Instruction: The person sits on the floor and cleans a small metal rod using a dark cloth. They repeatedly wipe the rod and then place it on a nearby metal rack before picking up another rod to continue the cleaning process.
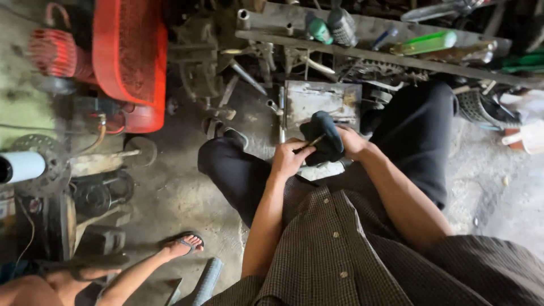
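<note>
hands of the wearer: 2, left hand (290, 158) and right hand (351, 141) | dark cloth (323, 141): 1 | thin rod (313, 141): 1 | metal plate (320, 102): 1 | red machine (127, 56): 1 | green bottle (426, 43): 1 | sandalled foot of another person (182, 245): 1

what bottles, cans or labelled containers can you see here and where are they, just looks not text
Green bottle: lying on its side on the top shelf, long, bright green.
Teal-capped container: standing upright on the shelf, left of it, small.
Grey container: beside the teal one, dark cap.
No signs or screens.
</note>
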